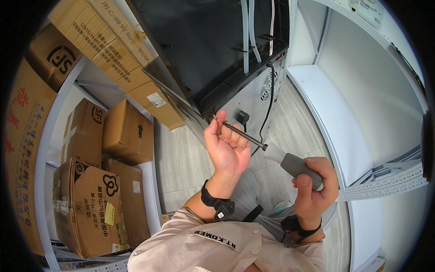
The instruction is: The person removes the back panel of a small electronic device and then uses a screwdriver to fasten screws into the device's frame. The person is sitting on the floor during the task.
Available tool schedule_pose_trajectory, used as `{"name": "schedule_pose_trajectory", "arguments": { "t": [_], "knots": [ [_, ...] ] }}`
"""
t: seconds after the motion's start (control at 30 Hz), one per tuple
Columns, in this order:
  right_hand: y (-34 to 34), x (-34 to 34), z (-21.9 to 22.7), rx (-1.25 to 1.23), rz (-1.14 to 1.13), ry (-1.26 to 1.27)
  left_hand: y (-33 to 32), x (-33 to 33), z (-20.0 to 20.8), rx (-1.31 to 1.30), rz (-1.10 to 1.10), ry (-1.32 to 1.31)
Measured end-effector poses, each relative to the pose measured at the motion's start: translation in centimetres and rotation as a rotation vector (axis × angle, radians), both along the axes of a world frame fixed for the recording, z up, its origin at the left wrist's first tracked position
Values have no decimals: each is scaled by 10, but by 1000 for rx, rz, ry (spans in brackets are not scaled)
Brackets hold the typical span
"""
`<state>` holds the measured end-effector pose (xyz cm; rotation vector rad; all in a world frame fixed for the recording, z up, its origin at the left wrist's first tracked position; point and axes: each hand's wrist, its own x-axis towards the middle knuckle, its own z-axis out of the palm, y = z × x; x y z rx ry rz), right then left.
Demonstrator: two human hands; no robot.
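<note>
Grey screwdriver (pixel 273 153) with a long dark shaft, angled up to the corner of a black-and-grey machine (pixel 199 41).

Right hand (pixel 316 192) is wrapped round the handle; left hand (pixel 229 154) is curled by the tip, can't tell if it's pinching anything. Pale wood-look floor (pixel 181 156), cardboard boxes (pixel 129 131) shelved on the left.

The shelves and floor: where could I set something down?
Looks free: the right shelf nearest the machine, the floor between them, and the patch bordered by machine, left shelf and tall box. Crowded: the left shelf, holding boxes, and the machine's corner, where the left hand and screwdriver are.
</note>
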<state>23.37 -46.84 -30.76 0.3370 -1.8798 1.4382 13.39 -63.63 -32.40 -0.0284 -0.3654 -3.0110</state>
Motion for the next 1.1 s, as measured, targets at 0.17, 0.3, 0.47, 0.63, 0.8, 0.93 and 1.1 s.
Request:
{"name": "schedule_pose_trajectory", "arguments": {
  "t": [0.17, 0.3, 0.47, 0.63, 0.8, 0.93, 1.1],
  "knots": [
    [5, 3, 2, -40, -51, 4, 0, 1, -9, -8, -34, 14],
    [12, 6, 0, -12, -17, 79, -6, 3, -20, 40, -146, 26],
    [4, 7, -3, 11, -19, 133, -5, 12, -41, 69, -394, -46],
    [-1, 6, -10, 137, -10, 221, -12, 22, -36, 26, -475, -72],
    [-10, 8, -4, 328, 9, 282, -8, 41, -9, -269, -218, 3],
    [-18, 16, -8, 384, -25, 241, -5, 43, -7, -398, -166, 0],
    [-29, 18, -17, 401, -33, 251, -3, 43, -13, -388, -134, -44]
  ]
}}
